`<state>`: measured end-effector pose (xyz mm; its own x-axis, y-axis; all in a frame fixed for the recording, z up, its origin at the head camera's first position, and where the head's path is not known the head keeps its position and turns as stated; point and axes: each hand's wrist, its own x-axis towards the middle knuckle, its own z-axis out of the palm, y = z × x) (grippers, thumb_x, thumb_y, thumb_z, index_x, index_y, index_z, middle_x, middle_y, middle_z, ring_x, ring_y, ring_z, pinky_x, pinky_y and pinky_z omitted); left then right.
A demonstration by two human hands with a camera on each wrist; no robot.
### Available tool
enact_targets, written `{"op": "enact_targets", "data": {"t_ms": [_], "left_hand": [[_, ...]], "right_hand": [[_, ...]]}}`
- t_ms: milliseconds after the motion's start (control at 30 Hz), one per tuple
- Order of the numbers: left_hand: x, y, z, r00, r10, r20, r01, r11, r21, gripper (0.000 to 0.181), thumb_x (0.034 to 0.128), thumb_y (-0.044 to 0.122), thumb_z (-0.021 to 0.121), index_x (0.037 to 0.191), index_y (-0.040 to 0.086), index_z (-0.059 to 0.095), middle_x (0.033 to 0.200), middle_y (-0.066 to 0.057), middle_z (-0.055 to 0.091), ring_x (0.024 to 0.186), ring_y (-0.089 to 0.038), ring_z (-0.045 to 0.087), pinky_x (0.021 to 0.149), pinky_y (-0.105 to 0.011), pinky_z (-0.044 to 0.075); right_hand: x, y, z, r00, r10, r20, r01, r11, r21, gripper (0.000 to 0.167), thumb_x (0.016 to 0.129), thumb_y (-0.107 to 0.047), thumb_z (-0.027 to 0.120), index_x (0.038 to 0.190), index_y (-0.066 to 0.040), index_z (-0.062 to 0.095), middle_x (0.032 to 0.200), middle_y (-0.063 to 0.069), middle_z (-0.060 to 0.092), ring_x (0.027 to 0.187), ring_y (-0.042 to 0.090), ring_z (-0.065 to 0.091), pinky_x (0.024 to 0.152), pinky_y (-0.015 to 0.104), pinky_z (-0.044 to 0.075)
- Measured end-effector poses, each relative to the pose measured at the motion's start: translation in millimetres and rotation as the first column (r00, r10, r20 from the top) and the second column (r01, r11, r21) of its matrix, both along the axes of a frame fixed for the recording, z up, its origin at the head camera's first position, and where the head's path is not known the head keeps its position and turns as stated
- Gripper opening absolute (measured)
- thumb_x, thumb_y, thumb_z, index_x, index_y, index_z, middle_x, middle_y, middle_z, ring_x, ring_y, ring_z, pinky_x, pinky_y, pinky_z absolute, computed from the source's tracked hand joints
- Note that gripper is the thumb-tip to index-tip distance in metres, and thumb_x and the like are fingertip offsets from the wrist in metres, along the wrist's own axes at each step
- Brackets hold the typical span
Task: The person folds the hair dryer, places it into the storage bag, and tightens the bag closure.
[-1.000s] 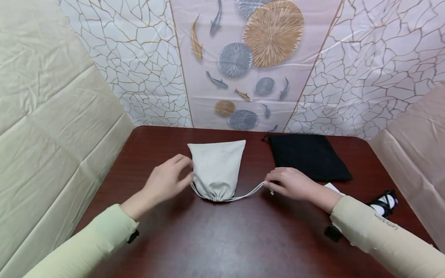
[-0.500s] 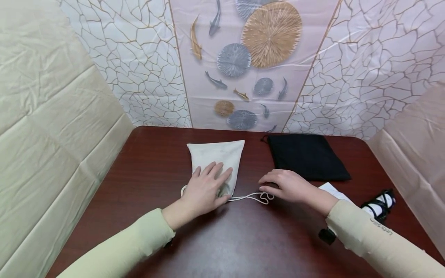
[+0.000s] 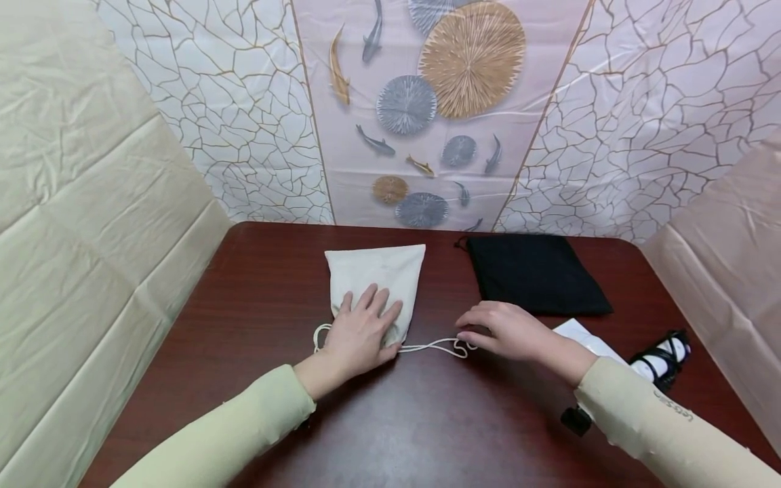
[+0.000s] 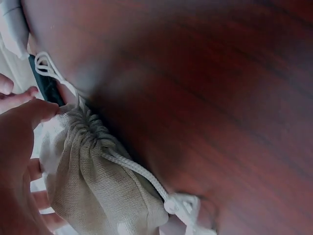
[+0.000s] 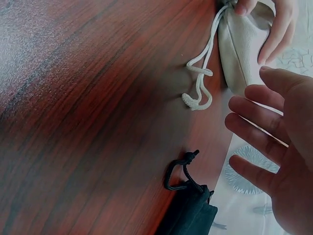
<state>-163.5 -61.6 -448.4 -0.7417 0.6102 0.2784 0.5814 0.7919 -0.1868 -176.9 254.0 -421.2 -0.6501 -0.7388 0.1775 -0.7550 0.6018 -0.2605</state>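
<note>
White bag [image 3: 372,268]: flat on the table [image 3: 390,434], a bit left of the middle from where I'm standing, behind the wearer. Gathered mouth toward the person, square end toward the backdrop [image 3: 427,156]. Left hand [image 3: 360,332] lies on it, palm down, fingers spread over the cloth, thumb by the mouth; resting on it, not pinching. Cord [image 3: 427,346] leaves the mouth both ways: loop on the left, knotted, kinked end on the right, both on the wood.

Right hand [image 3: 509,329] is just above that right end. Fingers loosely bent and parted, gripping neither cord nor cloth; right wrist view has them apart from the cord.

Black bag [image 3: 539,274] lies flat beyond the right hand, its own black cord at the near-backdrop corner. White flat item [image 3: 582,333] sits partly under the right forearm; can't tell what. Right of it, white roll [image 3: 662,359] wrapped in black cable. Cream sheets [image 3: 73,203] hang both sides.
</note>
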Motion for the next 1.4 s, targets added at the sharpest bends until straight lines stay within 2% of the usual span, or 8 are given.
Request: {"op": "enact_targets", "data": {"t_ms": [167,500,733,900,1100,1400], "left_hand": [[-10.2,-8.9,-1.1,1.000,-0.003,-0.018,0.003,1.000,0.015,0.069,0.0875,0.056,0.076,0.144,0.018,0.063,0.142,-0.013,0.058,0.141,-0.036,0.051,0.102,-0.065,0.051],[-31.2,-30.7,1.7,0.997,0.002,0.078,-0.005,0.999,0.042,0.071,0.0872,0.052,0.078,0.147,0.017,0.061,0.146,-0.016,0.056,0.144,-0.038,0.048,0.106,-0.069,0.047],[-46.0,-46.3,4.7,0.988,0.041,0.148,-0.045,0.999,0.027,0.073,0.0894,0.050,0.076,0.152,0.018,0.058,0.153,-0.016,0.054,0.149,-0.038,0.044,0.111,-0.068,0.044],[-55.3,-56.2,4.6,0.984,0.059,0.170,-0.064,0.998,0.023,0.073,0.0908,0.049,0.075,0.154,0.018,0.057,0.156,-0.016,0.052,0.151,-0.038,0.042,0.113,-0.068,0.042],[-60.3,-62.5,4.8,0.983,0.069,0.171,-0.073,0.997,0.014,0.073,0.0900,0.049,0.075,0.154,0.018,0.057,0.156,-0.016,0.052,0.151,-0.038,0.042,0.113,-0.068,0.042],[-60.3,-61.3,8.5,0.985,0.067,0.160,-0.069,0.998,0.007,0.075,0.0908,0.051,0.075,0.156,0.019,0.055,0.157,-0.016,0.052,0.150,-0.038,0.043,0.113,-0.069,0.041]], "right_hand": [[1.0,1,-0.8,1.000,-0.006,-0.010,0.006,1.000,0.007,0.015,0.101,-0.022,0.075,0.113,-0.014,0.081,0.103,-0.006,0.075,0.094,0.012,0.069,0.082,0.041,0.060],[6.1,4,-0.1,0.999,-0.034,-0.041,0.035,0.999,0.014,0.019,0.099,-0.021,0.077,0.115,-0.013,0.081,0.104,-0.004,0.076,0.097,0.016,0.071,0.084,0.043,0.060],[8.4,8,0.6,0.998,-0.057,-0.017,0.057,0.998,0.029,0.023,0.100,-0.021,0.076,0.120,-0.012,0.080,0.109,-0.002,0.077,0.101,0.018,0.072,0.086,0.045,0.060],[8.3,11,-1.1,0.998,-0.068,-0.002,0.068,0.997,0.046,0.024,0.100,-0.021,0.076,0.121,-0.012,0.080,0.111,-0.002,0.077,0.103,0.019,0.072,0.087,0.046,0.060],[8.4,13,-1.8,0.997,-0.073,0.003,0.073,0.996,0.058,0.025,0.100,-0.022,0.076,0.123,-0.011,0.080,0.113,0.000,0.077,0.105,0.020,0.072,0.088,0.046,0.060],[8.1,17,-1.0,0.996,-0.088,0.019,0.087,0.993,0.077,0.027,0.101,-0.024,0.075,0.125,-0.013,0.079,0.117,0.001,0.077,0.108,0.022,0.072,0.090,0.048,0.060]]}}
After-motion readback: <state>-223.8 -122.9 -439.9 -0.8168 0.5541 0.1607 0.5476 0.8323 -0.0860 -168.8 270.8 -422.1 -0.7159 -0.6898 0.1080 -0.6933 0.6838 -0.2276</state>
